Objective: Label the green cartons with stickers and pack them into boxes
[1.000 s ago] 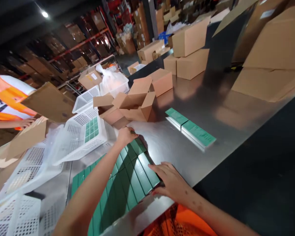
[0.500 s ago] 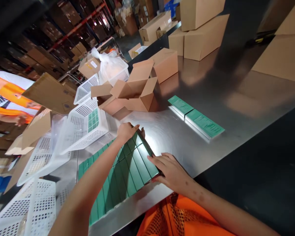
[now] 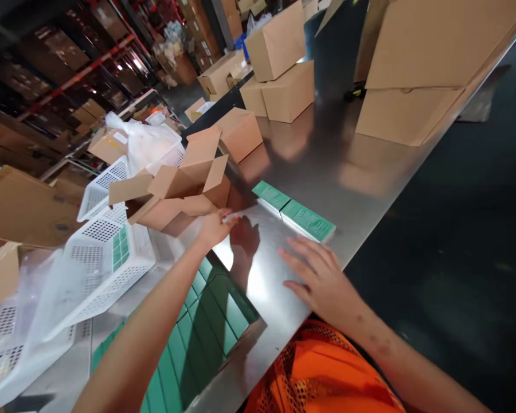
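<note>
My left hand [image 3: 215,230] is raised over the table between the open carton and the green boxes, with thumb and fingers stretched forward and nothing visible in them. My right hand [image 3: 316,269] hovers above the metal table, fingers spread, just in front of a short row of two green boxes [image 3: 308,219] with white sides. Below my left forearm, a block of slim green boxes [image 3: 198,335] stands packed side by side near the table edge; the forearm hides part of it. Closest to my left hand is an open cardboard carton [image 3: 163,211] with its flaps up.
White perforated baskets [image 3: 107,289] line the left side, one holding small green boxes [image 3: 121,248]. Closed cartons [image 3: 290,92] are stacked at the back, and a larger carton [image 3: 413,115] stands at right. The metal table [image 3: 344,189] ends at a diagonal edge.
Both hands have let go of the block of green boxes. My left hand has moved toward the open carton, and my right toward the pair of green boxes. The view has turned right.
</note>
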{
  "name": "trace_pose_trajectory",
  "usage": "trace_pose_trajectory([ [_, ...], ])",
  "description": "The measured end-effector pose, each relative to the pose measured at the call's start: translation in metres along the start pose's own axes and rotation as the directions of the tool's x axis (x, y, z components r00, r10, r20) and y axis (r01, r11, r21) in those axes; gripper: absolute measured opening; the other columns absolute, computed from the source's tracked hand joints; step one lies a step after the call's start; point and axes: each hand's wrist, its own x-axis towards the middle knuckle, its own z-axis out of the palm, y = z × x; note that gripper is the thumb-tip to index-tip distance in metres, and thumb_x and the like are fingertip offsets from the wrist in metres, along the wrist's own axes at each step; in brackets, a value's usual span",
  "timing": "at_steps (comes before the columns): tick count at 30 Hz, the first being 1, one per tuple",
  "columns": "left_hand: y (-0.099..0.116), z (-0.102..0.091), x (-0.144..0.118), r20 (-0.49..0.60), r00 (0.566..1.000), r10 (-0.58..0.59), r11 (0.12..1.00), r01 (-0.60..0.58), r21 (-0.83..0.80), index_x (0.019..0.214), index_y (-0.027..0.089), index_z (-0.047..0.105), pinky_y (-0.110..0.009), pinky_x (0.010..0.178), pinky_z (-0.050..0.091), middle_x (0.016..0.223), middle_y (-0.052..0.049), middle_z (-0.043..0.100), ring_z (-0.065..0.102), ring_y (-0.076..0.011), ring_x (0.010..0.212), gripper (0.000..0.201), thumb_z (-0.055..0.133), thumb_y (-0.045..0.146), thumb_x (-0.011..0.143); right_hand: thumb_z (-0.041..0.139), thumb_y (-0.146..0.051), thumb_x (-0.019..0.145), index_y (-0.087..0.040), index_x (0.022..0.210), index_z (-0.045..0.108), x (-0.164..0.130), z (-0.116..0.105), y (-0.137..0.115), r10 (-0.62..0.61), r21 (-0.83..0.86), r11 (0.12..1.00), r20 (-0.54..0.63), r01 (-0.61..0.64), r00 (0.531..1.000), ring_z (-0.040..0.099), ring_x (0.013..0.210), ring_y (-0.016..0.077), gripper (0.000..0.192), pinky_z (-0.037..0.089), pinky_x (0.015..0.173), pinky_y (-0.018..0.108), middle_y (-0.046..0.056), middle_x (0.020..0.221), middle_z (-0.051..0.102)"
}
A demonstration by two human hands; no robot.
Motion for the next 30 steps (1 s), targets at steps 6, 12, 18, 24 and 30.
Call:
trace_pose_trajectory([
  [6, 0.055, 0.044, 0.066, -0.046, 0.997, 0.062, 0.933, -0.075, -0.352, 0.136, 0.017, 0.052, -0.044, 0.095, 0.053, 0.136, -0.013, 0.06, 0.064, -0.0232, 0.114, 0.043, 0.051, 0.037, 0.098, 0.048, -0.004, 0.093, -0.025, 0.14, 0.054, 0.003, -0.025, 0.081, 0.071, -0.272, 0.961, 0.064, -0.051, 0.995, 0.041, 0.139, 0.0345, 0.051, 0.044, 0.105, 0.055, 0.01, 0.152, 0.044],
  [12, 0.056, 0.041, 0.064, -0.022, 0.99, 0.137, 0.896, -0.133, -0.424, 0.123, 0.015, 0.061, -0.038, 0.086, 0.055, 0.112, -0.009, 0.07, 0.068, -0.0197, 0.097, 0.036, 0.062, 0.032, 0.092, 0.043, -0.007, 0.095, -0.02, 0.137, 0.056, -0.007, -0.005, 0.078, -0.015, 0.079, 0.997, 0.041, 0.012, 0.999, 0.056, 0.127, 0.0235, 0.046, 0.051, 0.105, 0.041, 0.01, 0.142, 0.056],
  [18, -0.019, -0.013, 0.021, 0.109, 0.994, 0.014, 0.982, 0.007, -0.188, 0.077, 0.018, 0.077, -0.029, 0.064, 0.049, 0.066, -0.001, 0.069, 0.067, -0.0224, 0.072, 0.032, 0.082, 0.047, 0.062, 0.052, -0.023, 0.098, -0.024, 0.137, 0.052, -0.016, 0.028, -0.005, 0.06, 0.402, 0.911, 0.085, -0.089, 0.995, 0.063, 0.119, 0.0229, 0.039, 0.056, 0.098, 0.041, 0.008, 0.133, 0.064],
  [24, -0.059, -0.029, -0.012, 0.182, 0.977, -0.108, 0.994, 0.11, 0.002, 0.098, 0.017, 0.077, -0.031, 0.079, 0.051, 0.088, -0.006, 0.076, 0.07, -0.0269, 0.089, 0.044, 0.076, 0.047, 0.066, 0.055, -0.019, 0.095, -0.022, 0.126, 0.059, 0.003, 0.053, -0.037, -0.105, 0.424, 0.906, 0.17, 0.024, 0.98, 0.053, 0.13, 0.0293, 0.032, 0.049, 0.103, 0.053, 0.009, 0.129, 0.066],
  [30, -0.058, -0.027, -0.026, 0.178, 0.976, -0.126, 0.992, 0.123, 0.029, 0.131, 0.011, 0.062, -0.031, 0.1, 0.045, 0.131, -0.014, 0.066, 0.06, -0.0298, 0.122, 0.068, 0.068, 0.051, 0.076, 0.047, -0.025, 0.099, -0.024, 0.145, 0.042, 0.004, 0.052, -0.041, -0.063, 0.454, 0.883, 0.362, -0.117, 0.93, 0.062, 0.117, 0.0241, 0.047, 0.056, 0.095, 0.042, 0.01, 0.133, 0.062],
])
